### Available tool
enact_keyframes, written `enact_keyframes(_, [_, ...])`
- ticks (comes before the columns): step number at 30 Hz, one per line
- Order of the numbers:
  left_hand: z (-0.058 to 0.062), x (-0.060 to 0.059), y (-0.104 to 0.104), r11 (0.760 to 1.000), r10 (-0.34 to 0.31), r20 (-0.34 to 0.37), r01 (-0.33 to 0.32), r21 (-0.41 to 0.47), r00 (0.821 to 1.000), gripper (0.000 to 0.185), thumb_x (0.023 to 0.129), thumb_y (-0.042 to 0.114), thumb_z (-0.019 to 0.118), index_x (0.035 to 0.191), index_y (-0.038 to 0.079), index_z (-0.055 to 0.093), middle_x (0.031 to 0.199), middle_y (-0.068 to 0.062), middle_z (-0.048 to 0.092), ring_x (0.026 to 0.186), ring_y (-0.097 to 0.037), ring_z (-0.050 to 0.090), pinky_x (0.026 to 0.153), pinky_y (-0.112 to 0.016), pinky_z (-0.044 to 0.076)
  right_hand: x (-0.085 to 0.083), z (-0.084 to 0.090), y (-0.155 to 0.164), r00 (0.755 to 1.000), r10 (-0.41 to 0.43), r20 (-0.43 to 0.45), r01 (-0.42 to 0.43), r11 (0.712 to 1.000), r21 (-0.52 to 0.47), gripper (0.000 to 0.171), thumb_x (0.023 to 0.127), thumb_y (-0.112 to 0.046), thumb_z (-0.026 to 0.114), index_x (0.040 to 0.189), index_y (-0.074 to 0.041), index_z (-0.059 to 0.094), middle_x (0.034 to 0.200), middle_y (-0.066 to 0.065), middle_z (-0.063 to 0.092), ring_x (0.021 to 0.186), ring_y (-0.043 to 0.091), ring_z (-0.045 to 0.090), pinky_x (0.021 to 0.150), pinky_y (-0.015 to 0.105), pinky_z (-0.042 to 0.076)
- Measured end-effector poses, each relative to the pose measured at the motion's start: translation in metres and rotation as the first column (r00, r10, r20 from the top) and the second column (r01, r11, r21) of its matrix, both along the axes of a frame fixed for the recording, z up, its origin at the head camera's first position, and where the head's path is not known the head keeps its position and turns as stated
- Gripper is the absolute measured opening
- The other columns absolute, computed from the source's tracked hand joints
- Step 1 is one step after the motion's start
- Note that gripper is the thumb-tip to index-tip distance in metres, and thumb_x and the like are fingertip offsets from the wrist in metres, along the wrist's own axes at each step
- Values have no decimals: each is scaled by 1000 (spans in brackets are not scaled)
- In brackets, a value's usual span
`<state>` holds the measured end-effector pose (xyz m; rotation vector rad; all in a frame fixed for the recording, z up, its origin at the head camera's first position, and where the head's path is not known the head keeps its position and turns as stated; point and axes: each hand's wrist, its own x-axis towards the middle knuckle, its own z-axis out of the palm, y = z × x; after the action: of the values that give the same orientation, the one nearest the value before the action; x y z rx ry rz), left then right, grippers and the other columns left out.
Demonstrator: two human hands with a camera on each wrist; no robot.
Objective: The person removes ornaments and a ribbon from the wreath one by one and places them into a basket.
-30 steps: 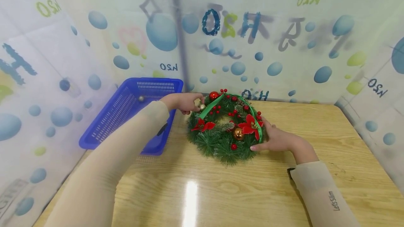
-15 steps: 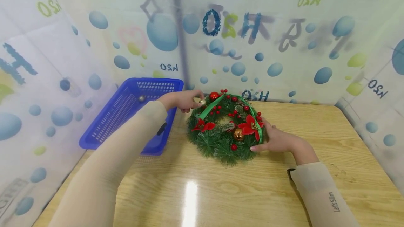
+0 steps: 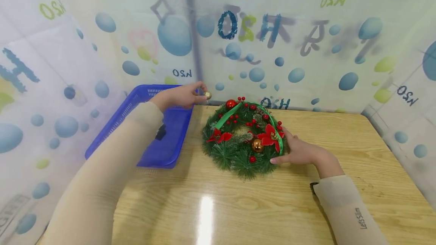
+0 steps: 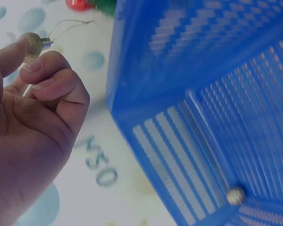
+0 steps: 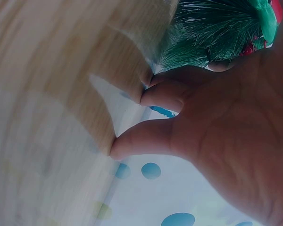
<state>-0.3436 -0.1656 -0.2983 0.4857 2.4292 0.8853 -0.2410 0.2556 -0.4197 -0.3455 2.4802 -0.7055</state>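
Pinched between thumb and curled forefinger of the left hand (image 3: pixel 180 96), a small gold glitter bauble (image 3: pixel 207 95) is held at the fingertips, its thin wire loop seen sticking out past them in the left wrist view (image 4: pixel 33 46). That hand is raised above the far right corner of a blue plastic basket (image 3: pixel 136 124), just left of the wreath (image 3: pixel 243 139) and apart from it. Inside the basket, one small silvery ball (image 4: pixel 236 195) is seen lying against a slotted wall near a corner. The right hand (image 3: pixel 299 150) is laid against the right edge of the wreath, fingers mostly straight and spread, the fingertips touching the green needles (image 5: pixel 212 33) while the palm side rests on the wooden table (image 3: pixel 272 207). The wreath lies flat near the back of the table, close to the bubble-patterned backdrop (image 3: pixel 306 48), and is trimmed with red poinsettias, red berries, a green ribbon, a red ball and a copper ball. The basket is set at the table's left edge, its near end hanging slightly over it. Bare tabletop is seen in front of the wreath and to the right of the right hand. The left arm is stretched forward across the basket in a beige sleeve; the right forearm is bent inward from the lower right.
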Motion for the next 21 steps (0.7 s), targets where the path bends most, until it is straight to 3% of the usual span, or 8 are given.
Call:
enact_keyframes(9, [3, 0, -59, 991, 132, -75, -128, 50, 988, 31, 115, 34, 47, 137, 14, 38, 69, 4, 38, 52, -13, 32, 56, -31, 34, 1, 0, -1, 1000, -1, -3, 1, 1000, 2, 145, 84, -74, 77, 167, -12, -25, 173, 37, -7, 156, 65, -7, 120, 82, 11])
enact_keyframes(15, [-9, -2, -100, 972, 232, -65, -228, 64, 970, 32, 116, 31, 44, 139, 11, 34, 68, 3, 41, 54, -13, 37, 53, -28, 36, 2, -1, -1, 1000, 0, -9, 0, 1000, 9, 145, 84, -74, 76, 167, -11, -24, 173, 36, -6, 157, 64, -5, 121, 82, 11])
enact_keyframes(21, [-23, -1, -125, 960, 277, -34, -275, 43, 960, 39, 115, 29, 47, 145, 7, 36, 72, 1, 47, 60, -13, 43, 58, -28, 40, 2, 0, -1, 1000, 3, -19, -2, 1000, 9, 144, 84, -74, 76, 167, -10, -23, 173, 36, -5, 157, 64, -5, 121, 82, 11])
